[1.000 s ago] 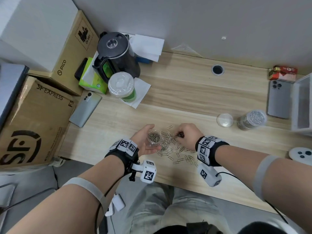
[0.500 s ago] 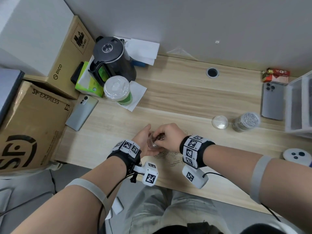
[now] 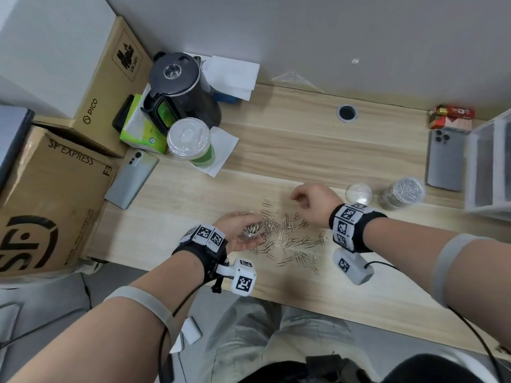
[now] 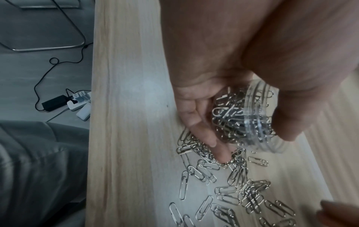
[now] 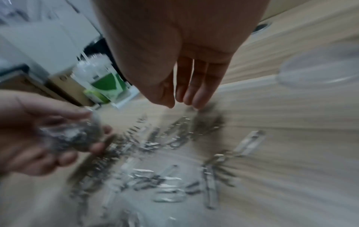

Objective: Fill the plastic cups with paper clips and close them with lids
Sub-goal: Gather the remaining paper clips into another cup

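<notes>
My left hand [image 3: 235, 234] grips a small clear plastic cup [image 3: 252, 228], tilted and partly filled with paper clips [image 4: 229, 116], low over the wooden table [image 3: 304, 150]. Loose silver paper clips [image 3: 290, 240] lie scattered just right of that cup. My right hand [image 3: 311, 200] hovers over the far side of the pile, fingers [image 5: 196, 95] pointing down and holding nothing that I can see; the right wrist view is blurred. A loose clear lid [image 3: 358, 193] lies to its right. Beside the lid stands a second cup [image 3: 403, 193], full of clips.
A black kettle [image 3: 179, 87], a lidded green drink cup [image 3: 190, 142] and a phone [image 3: 132, 178] sit at the back left beside cardboard boxes [image 3: 49, 194]. Another phone [image 3: 445, 158], a red pack [image 3: 453, 120] and a clear bin [image 3: 489, 161] are at the right.
My right hand was at the mouth of the held cup half a second ago; it has moved right, back over the loose clips. The left hand still holds the cup.
</notes>
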Motion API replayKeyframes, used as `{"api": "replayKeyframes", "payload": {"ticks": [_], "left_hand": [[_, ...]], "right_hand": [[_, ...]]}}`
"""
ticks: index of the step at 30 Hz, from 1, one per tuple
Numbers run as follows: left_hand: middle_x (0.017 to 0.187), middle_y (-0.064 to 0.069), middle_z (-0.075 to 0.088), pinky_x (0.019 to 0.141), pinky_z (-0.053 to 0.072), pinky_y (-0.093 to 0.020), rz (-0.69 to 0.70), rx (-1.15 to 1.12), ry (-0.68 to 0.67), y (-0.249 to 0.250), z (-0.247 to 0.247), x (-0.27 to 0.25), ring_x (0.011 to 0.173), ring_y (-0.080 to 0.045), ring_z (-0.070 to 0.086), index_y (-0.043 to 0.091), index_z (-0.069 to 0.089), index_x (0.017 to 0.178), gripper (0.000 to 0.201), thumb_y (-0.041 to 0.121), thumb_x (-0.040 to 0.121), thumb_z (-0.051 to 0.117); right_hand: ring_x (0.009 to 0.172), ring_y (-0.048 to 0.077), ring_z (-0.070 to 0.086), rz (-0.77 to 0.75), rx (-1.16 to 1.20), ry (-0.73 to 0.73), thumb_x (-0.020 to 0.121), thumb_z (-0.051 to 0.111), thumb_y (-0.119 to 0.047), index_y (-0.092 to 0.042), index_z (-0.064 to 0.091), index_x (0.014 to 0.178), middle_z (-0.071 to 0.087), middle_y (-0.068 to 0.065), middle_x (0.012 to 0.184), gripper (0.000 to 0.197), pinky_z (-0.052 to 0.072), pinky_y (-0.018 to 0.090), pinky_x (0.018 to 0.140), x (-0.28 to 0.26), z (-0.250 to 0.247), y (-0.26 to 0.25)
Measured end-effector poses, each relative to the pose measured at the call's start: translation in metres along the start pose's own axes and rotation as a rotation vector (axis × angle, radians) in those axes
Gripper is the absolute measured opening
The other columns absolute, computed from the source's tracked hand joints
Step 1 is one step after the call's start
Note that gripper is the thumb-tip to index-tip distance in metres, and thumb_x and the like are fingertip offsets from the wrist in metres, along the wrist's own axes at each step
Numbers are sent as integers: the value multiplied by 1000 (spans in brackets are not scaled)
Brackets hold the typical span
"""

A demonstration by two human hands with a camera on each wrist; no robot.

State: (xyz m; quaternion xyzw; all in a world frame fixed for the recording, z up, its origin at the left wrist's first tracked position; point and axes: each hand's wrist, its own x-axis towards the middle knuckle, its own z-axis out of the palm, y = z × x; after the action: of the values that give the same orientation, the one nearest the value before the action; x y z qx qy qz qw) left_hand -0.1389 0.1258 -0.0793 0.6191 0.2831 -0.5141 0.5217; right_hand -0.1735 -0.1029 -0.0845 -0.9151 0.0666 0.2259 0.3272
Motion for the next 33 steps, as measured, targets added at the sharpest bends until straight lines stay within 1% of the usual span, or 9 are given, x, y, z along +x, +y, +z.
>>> {"api": "replayKeyframes", "payload": {"ticks": [3,9,14,17,20,25,28,30,33], "left_hand": [[104,-18,74,64,60,-33,-10,5,14,-1,-1,2,84,-32,72,13,59,119,37,18,87,77],[101,-19,73,59,59,-33,-22,5,36,0,2,2,76,-30,71,14,56,112,25,13,91,71],[108,-18,72,52,55,-27,-19,28,22,0,5,2,72,-28,71,16,61,115,26,18,91,71],[102,-16,73,53,56,-27,-10,25,16,-1,6,2,72,-28,71,16,64,114,25,19,90,71],[99,-15,74,54,57,-27,-6,30,17,-1,6,2,72,-28,72,16,62,117,29,20,90,72],[97,-14,74,55,57,-27,-2,46,1,0,4,0,73,-27,71,18,63,114,25,22,90,70],[94,-13,75,60,58,-28,-3,56,0,-1,2,1,74,-26,72,19,63,113,26,24,89,72],[96,-13,75,64,59,-29,-5,63,2,-1,2,2,76,-26,72,19,63,115,28,25,89,72],[98,-13,75,58,58,-28,-10,62,3,-2,5,3,73,-26,73,18,63,119,33,25,88,72]], "right_hand": [[86,20,61,91,-210,-72,76,58,-12,-20,64,96,61,-4,96,23,52,30,75,-1,-5,24],[74,26,61,240,-272,-126,77,53,-19,-16,56,74,63,7,84,5,55,32,66,-11,-2,35],[67,23,74,386,328,-181,88,53,-12,-12,64,84,72,10,82,12,62,41,71,-9,15,21],[67,24,74,416,495,-179,93,52,-10,-10,65,89,73,12,81,13,61,36,66,-3,16,9],[59,24,72,400,366,-168,92,50,-15,-8,62,89,72,12,74,15,59,33,56,-2,6,8],[58,28,70,521,162,-350,91,42,-19,2,67,81,73,16,70,34,53,28,56,-19,-21,27],[57,30,67,603,76,-449,92,37,-30,-1,64,69,72,20,68,45,50,28,58,-30,-29,43],[55,30,64,639,74,-476,89,38,-31,-1,64,67,71,21,65,45,48,27,55,-35,-29,49],[58,29,65,632,115,-501,87,40,-31,-1,68,73,73,18,68,44,49,25,56,-34,-19,50]]}}
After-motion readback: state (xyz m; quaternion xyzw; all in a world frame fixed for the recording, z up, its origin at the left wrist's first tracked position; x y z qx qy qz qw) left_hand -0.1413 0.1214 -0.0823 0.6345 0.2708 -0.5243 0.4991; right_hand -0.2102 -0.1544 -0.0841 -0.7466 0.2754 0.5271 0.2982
